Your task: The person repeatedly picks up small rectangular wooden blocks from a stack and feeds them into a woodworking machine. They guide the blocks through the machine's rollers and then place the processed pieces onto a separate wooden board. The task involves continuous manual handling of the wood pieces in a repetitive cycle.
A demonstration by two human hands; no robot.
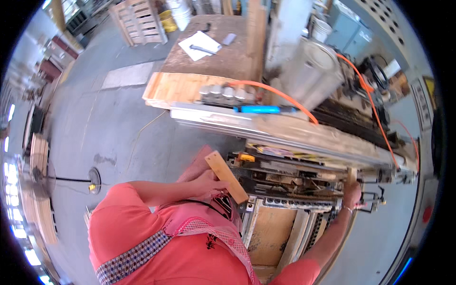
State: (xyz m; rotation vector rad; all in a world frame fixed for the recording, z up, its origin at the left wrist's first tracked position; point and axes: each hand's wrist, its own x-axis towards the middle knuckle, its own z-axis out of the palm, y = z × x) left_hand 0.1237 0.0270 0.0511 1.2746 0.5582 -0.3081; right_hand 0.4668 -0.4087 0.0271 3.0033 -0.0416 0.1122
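My left hand (209,182) is closed on a short flat wooden board (226,176), which tilts in front of my apron. Small holes show near the board's upper end. Off to the right, my right arm stretches out to the far end of a long woodworking machine (294,179). There my right hand (351,194) closes around the near end of another pale wooden piece (351,176). Its fingers are small and partly hidden. Beside that hand is a black metal bracket (373,199).
Behind the machine's metal rail (285,130) lie a blue air gun (259,109) and an orange hose (280,95). A large metal duct (313,71) rises there. Farther back stands a brown table (228,42) with white paper (199,46). A wooden pallet (138,22) leans beyond.
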